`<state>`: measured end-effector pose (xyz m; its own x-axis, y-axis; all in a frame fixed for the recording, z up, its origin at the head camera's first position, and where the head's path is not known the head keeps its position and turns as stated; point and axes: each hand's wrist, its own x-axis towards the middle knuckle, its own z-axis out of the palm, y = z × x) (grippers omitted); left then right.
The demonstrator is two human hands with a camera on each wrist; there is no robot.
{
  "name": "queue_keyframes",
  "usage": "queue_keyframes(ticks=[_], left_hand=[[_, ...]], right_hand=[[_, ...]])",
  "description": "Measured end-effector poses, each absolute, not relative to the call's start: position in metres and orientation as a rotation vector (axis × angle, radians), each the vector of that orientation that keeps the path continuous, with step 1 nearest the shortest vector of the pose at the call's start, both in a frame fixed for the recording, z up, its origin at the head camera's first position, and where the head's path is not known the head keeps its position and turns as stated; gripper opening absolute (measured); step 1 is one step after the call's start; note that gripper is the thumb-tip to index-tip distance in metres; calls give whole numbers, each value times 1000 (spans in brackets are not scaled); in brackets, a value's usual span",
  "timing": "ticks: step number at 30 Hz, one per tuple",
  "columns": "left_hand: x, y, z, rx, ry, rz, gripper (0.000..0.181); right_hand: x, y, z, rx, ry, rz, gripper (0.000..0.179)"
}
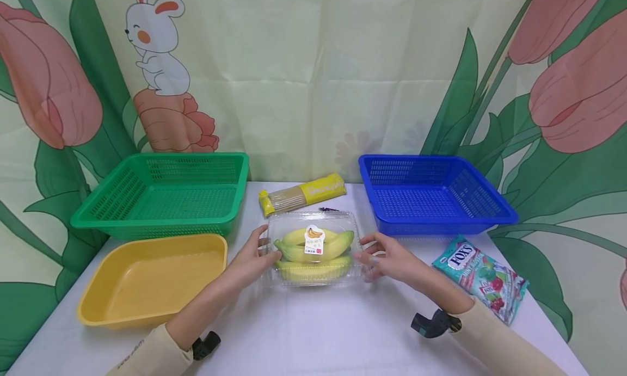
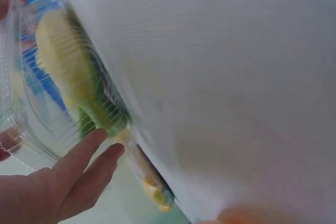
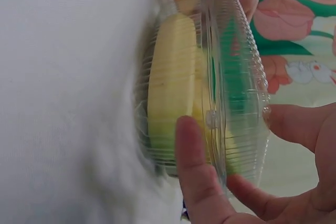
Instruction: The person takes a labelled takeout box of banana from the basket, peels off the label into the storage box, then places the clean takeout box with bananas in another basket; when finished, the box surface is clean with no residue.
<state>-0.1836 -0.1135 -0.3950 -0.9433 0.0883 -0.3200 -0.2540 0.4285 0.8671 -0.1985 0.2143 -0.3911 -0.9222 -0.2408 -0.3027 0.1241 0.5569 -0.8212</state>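
A clear plastic clamshell box [image 1: 313, 222] with several yellow-green bananas [image 1: 296, 239] and a small label lies on the white table [image 1: 313, 327], in the middle. My left hand [image 1: 252, 259] holds its left end, thumb over the lid's rim and fingers along the side. My right hand [image 1: 387, 259] holds the right end the same way. In the left wrist view the fingers [image 2: 89, 156] lie against the box [image 2: 31, 103]. In the right wrist view the thumb [image 3: 191, 150] presses the box [image 3: 236, 77] and the other fingers reach round its end. Both wrist views are blurred.
A green basket [image 1: 196, 157] stands at the back left with a yellow tray [image 1: 161, 239] in front of it. A blue basket [image 1: 411, 158] is at the back right. A yellow spaghetti packet [image 1: 303, 193] lies behind the box. A Fox's candy bag [image 1: 482, 278] lies at the right.
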Motion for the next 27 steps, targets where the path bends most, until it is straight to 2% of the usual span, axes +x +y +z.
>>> queue_keyframes(ticks=[14,27], left_hand=[[-182,-109,-395,-57,2382,1620,88],[-184,-105,-397,14,2471,1502,76]], right_hand=[[-207,215,-376,-204,2576,-1129,47],[-214,217,-353,-417,2674,-872,33]])
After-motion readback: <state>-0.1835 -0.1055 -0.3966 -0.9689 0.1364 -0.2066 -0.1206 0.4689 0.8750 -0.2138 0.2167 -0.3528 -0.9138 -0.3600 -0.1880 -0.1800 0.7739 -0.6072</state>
